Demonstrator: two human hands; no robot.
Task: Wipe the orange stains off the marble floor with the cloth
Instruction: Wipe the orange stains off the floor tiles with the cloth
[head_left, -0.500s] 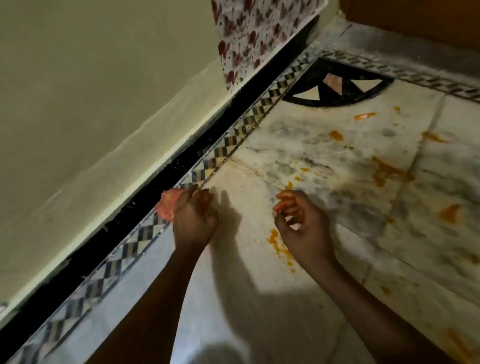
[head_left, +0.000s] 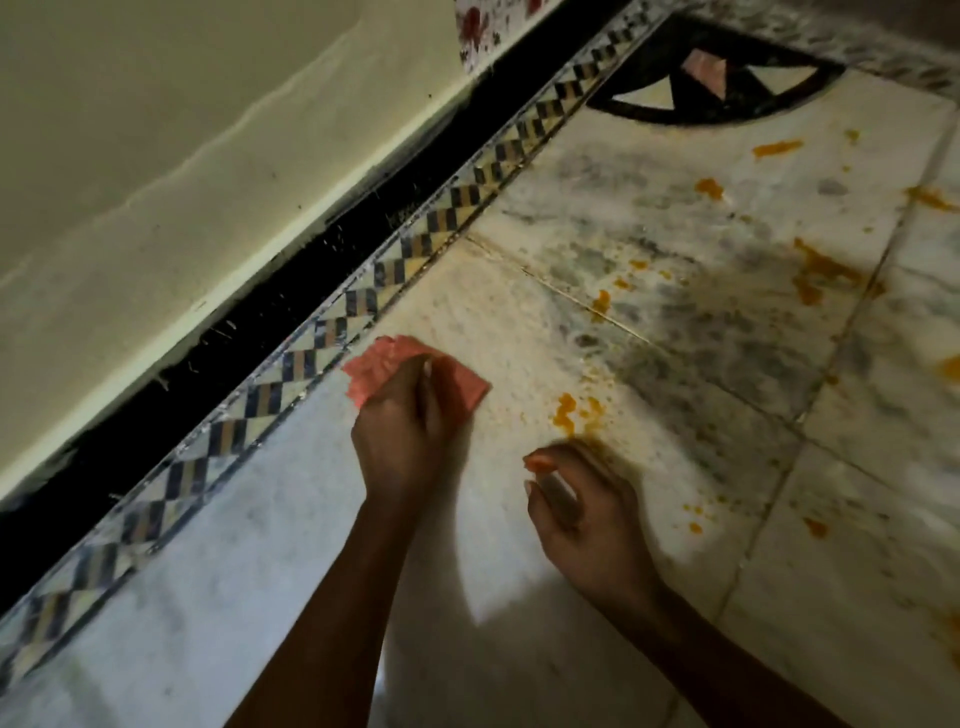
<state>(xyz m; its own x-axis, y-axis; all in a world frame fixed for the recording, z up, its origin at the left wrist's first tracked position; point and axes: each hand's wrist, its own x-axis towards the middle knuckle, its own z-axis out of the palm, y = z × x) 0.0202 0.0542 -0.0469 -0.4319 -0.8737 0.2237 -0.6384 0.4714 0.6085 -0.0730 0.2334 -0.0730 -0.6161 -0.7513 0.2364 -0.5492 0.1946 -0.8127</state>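
Since the earlier frame, the cloth (head_left: 415, 371) is sitting further out from the patterned border strip (head_left: 332, 332), more of it showing on the marble floor (head_left: 509, 322), and the right hand (head_left: 584, 512) is lying nearer the camera. Two hands are showing. That right hand is hovering blurred with fingers loosely curled, holding nothing, just short of the nearest orange stain (head_left: 574, 410). One pink cloth is being pressed down under the left hand (head_left: 402, 434), whose fingers are bending over it. Beyond, at least six more orange stains (head_left: 818, 273) are scattering across open marble toward the dark inlay (head_left: 717, 83); the wall (head_left: 156, 130) is bounding the left side.
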